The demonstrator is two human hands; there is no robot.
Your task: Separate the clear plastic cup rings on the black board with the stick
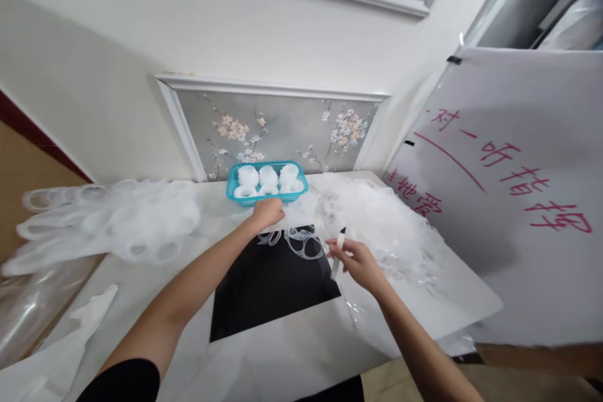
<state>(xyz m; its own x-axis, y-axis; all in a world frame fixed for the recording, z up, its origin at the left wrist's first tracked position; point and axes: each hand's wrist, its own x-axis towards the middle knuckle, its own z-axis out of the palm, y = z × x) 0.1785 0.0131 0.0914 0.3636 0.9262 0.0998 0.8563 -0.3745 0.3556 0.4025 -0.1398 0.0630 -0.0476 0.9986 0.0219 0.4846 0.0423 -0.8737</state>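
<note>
Seen from the head camera, a person worked at a white table point(264, 352) beneath a flower-patterned panel point(287, 125). The right hand point(360, 262) held a slim white pen-like tool point(338, 254) in a narrow grip, its dark end angled up toward the wall. The left hand point(269, 212) was curled just in front of a turquoise basket point(230, 185) of white rings point(249, 176); whether it pinched anything could not be told, its fingertips being hidden.

Between the two hands lay the clear ring-shaped pieces point(308, 245), on the far part of a black mat point(273, 289) — the dark backing made their thin outlines easy to read. Good handling here seemed to call for a light touch: the rings kept flat over the black, the film held by its rims, and the tool's dark end kept off it. Such loose film looked apt to snag or crease.

Bare mat and tabletop stretched toward the person, the roomiest side for drawing a piece out. Elsewhere space was tight — the basket stood close to the panel, one film heap point(377, 220) pressed near the right hand, and another heap point(146, 220) ran past the table's left edge. Sideways sweeps risked dragging them.
</note>
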